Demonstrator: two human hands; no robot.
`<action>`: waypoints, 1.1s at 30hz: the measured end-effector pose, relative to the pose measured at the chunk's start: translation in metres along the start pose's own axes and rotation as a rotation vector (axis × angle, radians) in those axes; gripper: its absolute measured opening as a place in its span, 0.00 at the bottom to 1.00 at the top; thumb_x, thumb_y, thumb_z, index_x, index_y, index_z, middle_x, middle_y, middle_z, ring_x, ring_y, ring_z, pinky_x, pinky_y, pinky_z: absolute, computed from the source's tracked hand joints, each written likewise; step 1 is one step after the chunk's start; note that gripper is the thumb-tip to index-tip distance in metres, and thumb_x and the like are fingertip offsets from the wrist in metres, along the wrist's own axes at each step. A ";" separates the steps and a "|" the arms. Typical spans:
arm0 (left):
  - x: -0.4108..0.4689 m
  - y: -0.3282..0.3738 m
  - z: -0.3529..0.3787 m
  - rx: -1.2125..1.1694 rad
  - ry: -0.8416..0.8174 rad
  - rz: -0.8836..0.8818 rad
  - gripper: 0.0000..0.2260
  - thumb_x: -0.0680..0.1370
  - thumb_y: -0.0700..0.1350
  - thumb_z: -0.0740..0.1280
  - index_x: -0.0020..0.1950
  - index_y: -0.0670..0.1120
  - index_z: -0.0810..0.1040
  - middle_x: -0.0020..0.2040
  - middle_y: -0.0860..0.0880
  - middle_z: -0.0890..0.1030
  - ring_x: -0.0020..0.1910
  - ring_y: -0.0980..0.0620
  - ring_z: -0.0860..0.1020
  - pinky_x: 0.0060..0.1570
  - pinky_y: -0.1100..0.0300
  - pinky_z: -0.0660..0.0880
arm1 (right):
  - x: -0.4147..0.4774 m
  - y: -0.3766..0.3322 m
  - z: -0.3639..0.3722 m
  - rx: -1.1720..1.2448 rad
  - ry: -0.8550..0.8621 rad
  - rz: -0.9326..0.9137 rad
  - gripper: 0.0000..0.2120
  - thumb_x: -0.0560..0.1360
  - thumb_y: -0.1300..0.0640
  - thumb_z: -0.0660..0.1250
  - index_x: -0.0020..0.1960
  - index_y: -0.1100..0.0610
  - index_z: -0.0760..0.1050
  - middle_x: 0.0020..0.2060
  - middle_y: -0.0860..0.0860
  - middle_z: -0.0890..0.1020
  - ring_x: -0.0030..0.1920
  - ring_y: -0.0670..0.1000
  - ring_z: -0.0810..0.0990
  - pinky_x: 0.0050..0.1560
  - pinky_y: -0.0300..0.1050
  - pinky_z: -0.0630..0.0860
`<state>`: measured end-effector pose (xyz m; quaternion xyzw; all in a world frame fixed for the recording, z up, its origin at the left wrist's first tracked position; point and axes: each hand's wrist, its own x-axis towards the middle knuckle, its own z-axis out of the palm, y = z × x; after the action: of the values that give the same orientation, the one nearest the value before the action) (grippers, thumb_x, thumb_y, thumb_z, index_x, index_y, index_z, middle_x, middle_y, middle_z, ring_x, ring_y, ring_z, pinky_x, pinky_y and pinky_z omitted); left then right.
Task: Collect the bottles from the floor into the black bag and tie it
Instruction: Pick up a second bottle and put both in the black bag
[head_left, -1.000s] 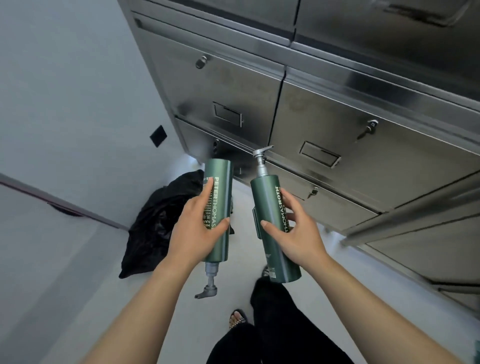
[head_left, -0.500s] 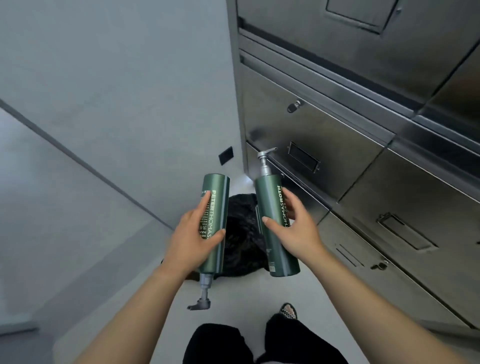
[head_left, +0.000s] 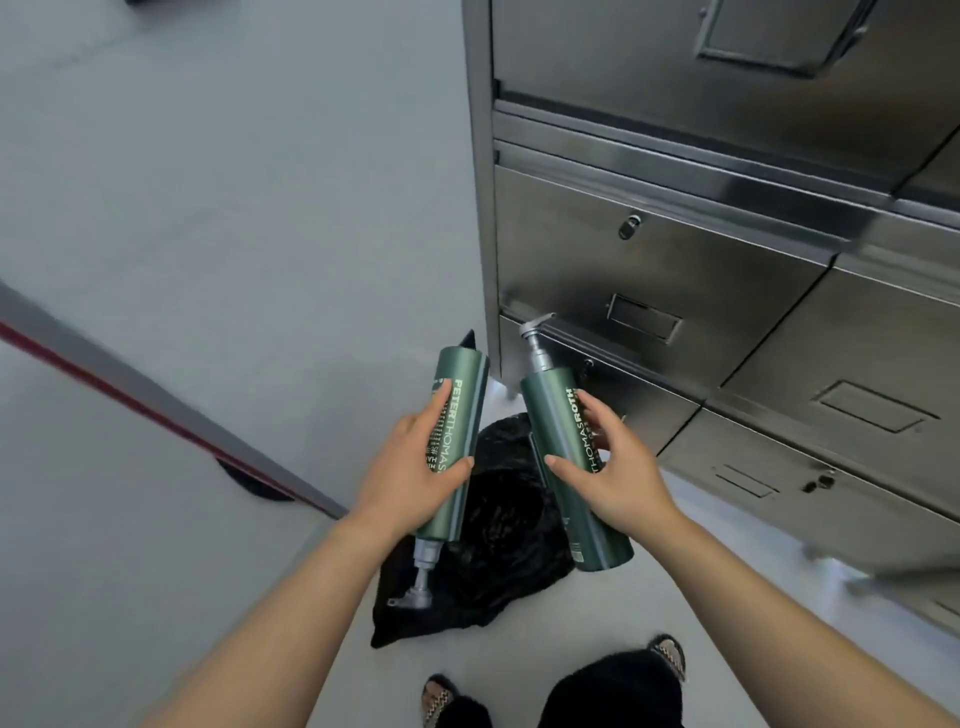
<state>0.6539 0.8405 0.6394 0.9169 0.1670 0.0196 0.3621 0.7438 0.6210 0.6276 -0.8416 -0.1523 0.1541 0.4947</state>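
Observation:
My left hand (head_left: 410, 473) grips a green pump bottle (head_left: 460, 410) held upside down, its grey pump pointing at the floor. In my right hand (head_left: 618, 478) is a second green pump bottle (head_left: 558, 447), upright with the pump on top. Both bottles hang side by side right above the crumpled black bag (head_left: 498, 545), which lies on the pale floor between my hands. The bag's mouth is hard to make out.
A steel drawer cabinet (head_left: 701, 270) stands close on the right, its corner just beyond the bottles. A grey wall (head_left: 208, 182) with a red-edged strip runs on the left. My feet in patterned sandals (head_left: 667, 654) stand just below the bag.
The view has swung left and moved closer: the black bag, earlier off to the left, now lies directly beneath both bottles. My grip on each bottle is unchanged.

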 end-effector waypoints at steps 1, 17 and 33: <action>0.002 -0.004 -0.007 0.028 -0.017 0.024 0.38 0.72 0.53 0.69 0.73 0.68 0.48 0.62 0.49 0.72 0.58 0.51 0.73 0.53 0.59 0.70 | -0.005 -0.003 0.006 -0.001 0.019 0.009 0.37 0.65 0.42 0.72 0.68 0.32 0.57 0.57 0.31 0.69 0.56 0.38 0.70 0.55 0.35 0.67; 0.009 -0.004 0.000 0.091 0.003 0.048 0.37 0.73 0.56 0.66 0.72 0.69 0.44 0.63 0.50 0.71 0.52 0.51 0.75 0.49 0.56 0.74 | -0.010 0.002 0.006 -0.002 0.083 -0.019 0.35 0.66 0.46 0.73 0.64 0.27 0.58 0.51 0.24 0.68 0.52 0.28 0.69 0.47 0.29 0.68; 0.092 -0.284 0.283 0.099 0.033 0.100 0.38 0.73 0.54 0.67 0.73 0.68 0.44 0.64 0.48 0.69 0.56 0.50 0.74 0.54 0.53 0.75 | 0.085 0.334 0.202 0.047 0.167 -0.068 0.35 0.67 0.47 0.73 0.67 0.32 0.59 0.55 0.25 0.69 0.53 0.30 0.71 0.51 0.31 0.69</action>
<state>0.7023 0.8782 0.2329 0.9404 0.1278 0.0448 0.3121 0.7723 0.6591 0.2309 -0.8342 -0.1352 0.0702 0.5300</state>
